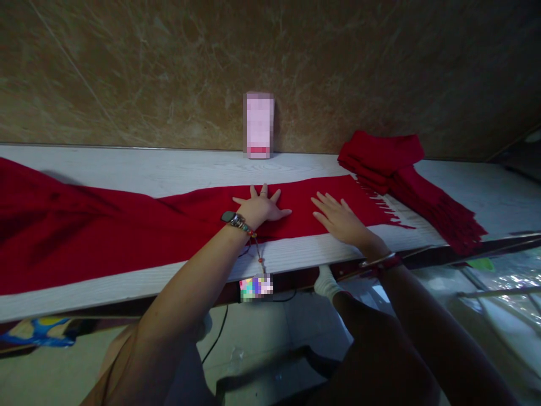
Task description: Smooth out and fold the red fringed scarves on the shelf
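A long red scarf [186,217] lies stretched along the white wood-grain surface, running off past the left edge of the view. Its fringed end points right. My left hand [260,208] rests on the scarf, palm down with the fingers spread. That wrist carries a dark watch and a beaded bracelet with a hanging string. To its right, my right hand [336,217] lies flat on the scarf near the fringe, fingers stretched out. Beyond the fringe sits a second red scarf [382,158], folded in a heap, its own fringe reaching toward the front edge.
A pink, blurred-out box-like object [259,124] leans upright against the brown marbled wall [169,73]. The white surface [296,251] is narrow, with its front edge close to me. Below are a blue package [46,332], a dark cable and clear plastic [507,282].
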### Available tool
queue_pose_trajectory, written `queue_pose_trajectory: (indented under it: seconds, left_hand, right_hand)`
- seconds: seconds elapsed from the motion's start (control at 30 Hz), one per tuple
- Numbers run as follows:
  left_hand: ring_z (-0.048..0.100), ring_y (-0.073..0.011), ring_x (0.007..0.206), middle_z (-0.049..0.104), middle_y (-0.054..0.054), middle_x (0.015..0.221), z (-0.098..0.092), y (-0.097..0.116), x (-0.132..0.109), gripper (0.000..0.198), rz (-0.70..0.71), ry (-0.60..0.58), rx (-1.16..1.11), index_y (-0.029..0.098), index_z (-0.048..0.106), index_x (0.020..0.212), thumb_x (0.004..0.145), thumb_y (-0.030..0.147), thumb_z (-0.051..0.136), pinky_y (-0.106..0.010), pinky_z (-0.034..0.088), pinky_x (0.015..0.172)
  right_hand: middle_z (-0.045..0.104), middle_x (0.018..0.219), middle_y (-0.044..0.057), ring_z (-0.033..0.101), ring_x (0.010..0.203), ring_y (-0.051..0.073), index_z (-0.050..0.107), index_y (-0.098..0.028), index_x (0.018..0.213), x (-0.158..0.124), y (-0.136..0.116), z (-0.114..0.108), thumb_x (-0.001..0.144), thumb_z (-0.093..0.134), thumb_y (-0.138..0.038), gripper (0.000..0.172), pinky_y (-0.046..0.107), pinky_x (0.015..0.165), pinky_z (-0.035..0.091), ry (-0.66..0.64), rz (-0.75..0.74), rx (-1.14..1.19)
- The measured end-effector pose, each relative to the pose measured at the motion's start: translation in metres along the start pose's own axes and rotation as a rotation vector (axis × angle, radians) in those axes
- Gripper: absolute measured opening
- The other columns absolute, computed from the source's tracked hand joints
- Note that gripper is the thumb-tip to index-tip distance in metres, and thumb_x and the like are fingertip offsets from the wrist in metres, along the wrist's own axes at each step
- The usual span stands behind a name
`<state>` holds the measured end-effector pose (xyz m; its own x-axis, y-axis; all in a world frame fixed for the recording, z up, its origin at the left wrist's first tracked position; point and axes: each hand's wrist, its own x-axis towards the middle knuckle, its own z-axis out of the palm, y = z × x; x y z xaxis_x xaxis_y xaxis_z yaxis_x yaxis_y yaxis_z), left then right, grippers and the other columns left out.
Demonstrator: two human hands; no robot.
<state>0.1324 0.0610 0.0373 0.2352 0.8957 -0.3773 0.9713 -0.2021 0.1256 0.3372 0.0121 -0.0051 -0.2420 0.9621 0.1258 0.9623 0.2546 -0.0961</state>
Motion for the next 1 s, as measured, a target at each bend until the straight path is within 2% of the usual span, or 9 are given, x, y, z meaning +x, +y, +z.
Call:
queue_pose_trajectory:
  seconds: [0.2, 0.37, 0.5, 0.6, 0.7, 0.77, 0.83, 0.93, 1.0]
  left_hand:
    - [-0.006, -0.0435, 0.14, -0.001, -0.001, 0.157, 0.004, 0.0, 0.004, 0.077, 0.007, 0.016, -0.01, 0.037, 0.014, 0.147, 0.08, 0.068, 0.036, -0.08, 0.015, 0.096]
    - [-0.003, -0.041, 0.141, 0.0, -0.002, 0.157, 0.006, -0.006, -0.009, 0.071, 0.035, 0.043, 0.015, 0.034, 0.013, 0.148, 0.086, 0.063, 0.03, -0.076, 0.016, 0.099]
    - [0.004, -0.0316, 0.143, 0.003, -0.004, 0.157, 0.009, -0.045, -0.033, 0.064, 0.212, 0.023, 0.13, 0.029, 0.014, 0.149, 0.092, 0.055, 0.029, -0.059, 0.014, 0.111]
    - [0.006, -0.0312, 0.143, 0.005, -0.006, 0.157, 0.015, -0.083, -0.052, 0.063, 0.121, 0.048, 0.164, 0.027, 0.016, 0.148, 0.093, 0.053, 0.029, -0.052, 0.017, 0.112]
    - [0.01, -0.0334, 0.142, 0.009, -0.01, 0.156, 0.02, -0.108, -0.064, 0.062, 0.01, 0.12, 0.141, 0.025, 0.018, 0.148, 0.093, 0.053, 0.026, -0.056, 0.021, 0.109]
    - [0.014, -0.0342, 0.141, 0.014, -0.011, 0.155, 0.024, -0.114, -0.069, 0.061, 0.002, 0.156, 0.131, 0.025, 0.021, 0.148, 0.093, 0.052, 0.026, -0.057, 0.024, 0.108]
    - [0.018, -0.035, 0.14, 0.018, -0.011, 0.155, 0.027, -0.114, -0.072, 0.059, 0.005, 0.187, 0.131, 0.025, 0.026, 0.146, 0.094, 0.051, 0.028, -0.059, 0.027, 0.106]
    - [0.022, -0.0368, 0.139, 0.023, -0.013, 0.153, 0.031, -0.111, -0.077, 0.056, 0.019, 0.257, 0.129, 0.023, 0.032, 0.144, 0.094, 0.047, 0.03, -0.061, 0.03, 0.103]
    - [0.024, -0.0367, 0.138, 0.026, -0.014, 0.152, 0.033, -0.111, -0.08, 0.054, 0.048, 0.296, 0.127, 0.022, 0.034, 0.143, 0.095, 0.045, 0.032, -0.061, 0.031, 0.103]
  right_hand:
    - [0.037, 0.148, 0.01, 0.032, 0.136, 0.027, 0.04, -0.022, 0.14, -0.014, 0.04, -0.009, 0.093, 0.026, -0.038, 0.052, 0.057, 0.108, 0.026, -0.028, 0.185, 0.004]
    - [0.036, 0.148, 0.01, 0.029, 0.138, 0.026, 0.041, -0.018, 0.14, -0.018, 0.042, -0.011, 0.093, 0.024, -0.035, 0.053, 0.053, 0.111, 0.023, -0.036, 0.284, -0.037]
    - [0.035, 0.149, 0.01, 0.029, 0.138, 0.026, 0.04, -0.016, 0.141, -0.013, 0.046, -0.014, 0.092, 0.029, -0.033, 0.053, 0.051, 0.111, 0.026, -0.081, 0.284, -0.03]
    - [0.04, 0.145, 0.014, 0.033, 0.136, 0.028, 0.046, -0.012, 0.137, -0.004, 0.047, -0.021, 0.089, 0.037, -0.03, 0.052, 0.051, 0.109, 0.03, -0.121, 0.26, -0.025]
    - [0.046, 0.141, 0.015, 0.038, 0.133, 0.03, 0.053, -0.014, 0.131, 0.008, 0.028, -0.03, 0.087, 0.041, -0.028, 0.047, 0.053, 0.108, 0.031, -0.011, 0.195, -0.016]
    - [0.046, 0.142, 0.013, 0.037, 0.134, 0.028, 0.052, -0.016, 0.132, 0.017, -0.001, -0.031, 0.089, 0.041, -0.029, 0.047, 0.051, 0.109, 0.031, 0.091, 0.077, 0.062]
    - [0.043, 0.145, 0.01, 0.034, 0.136, 0.025, 0.048, -0.019, 0.136, 0.024, -0.035, -0.028, 0.091, 0.04, -0.034, 0.048, 0.048, 0.111, 0.03, 0.129, -0.077, 0.175]
    - [0.038, 0.148, 0.006, 0.029, 0.138, 0.022, 0.042, -0.026, 0.139, 0.03, -0.079, -0.014, 0.092, 0.042, -0.038, 0.049, 0.049, 0.112, 0.026, 0.093, -0.253, 0.261]
    - [0.037, 0.148, 0.007, 0.029, 0.138, 0.023, 0.042, -0.026, 0.14, 0.029, -0.096, -0.003, 0.092, 0.043, -0.038, 0.049, 0.05, 0.112, 0.027, 0.03, -0.326, 0.27]
